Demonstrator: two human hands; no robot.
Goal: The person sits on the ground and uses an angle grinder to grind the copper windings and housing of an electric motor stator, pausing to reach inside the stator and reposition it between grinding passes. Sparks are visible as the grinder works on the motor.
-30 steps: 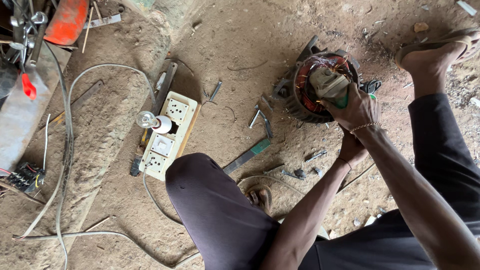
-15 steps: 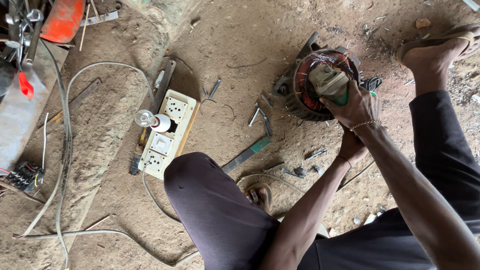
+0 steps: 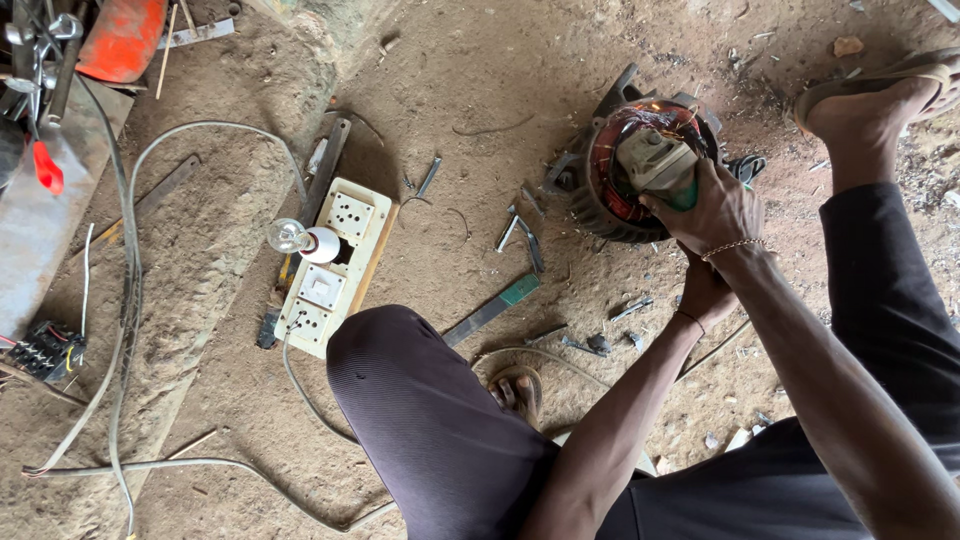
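A round motor stator (image 3: 600, 190) with copper windings lies on the dirt floor at the upper right. A grey and green hand power tool (image 3: 655, 160) sits in its bore. My right hand (image 3: 715, 210) is closed over the tool's rear end. My left hand (image 3: 703, 292) is curled just below the right wrist; its fingers are hidden, so I cannot tell what it holds. My bent knee in dark trousers (image 3: 420, 410) fills the lower middle.
A cream socket board (image 3: 335, 265) with a light bulb (image 3: 290, 237) lies left of the knee, and grey cables (image 3: 125, 300) loop around it. Loose metal bits and a flat file (image 3: 495, 308) lie near the stator. My sandalled foot (image 3: 870, 105) is at the upper right.
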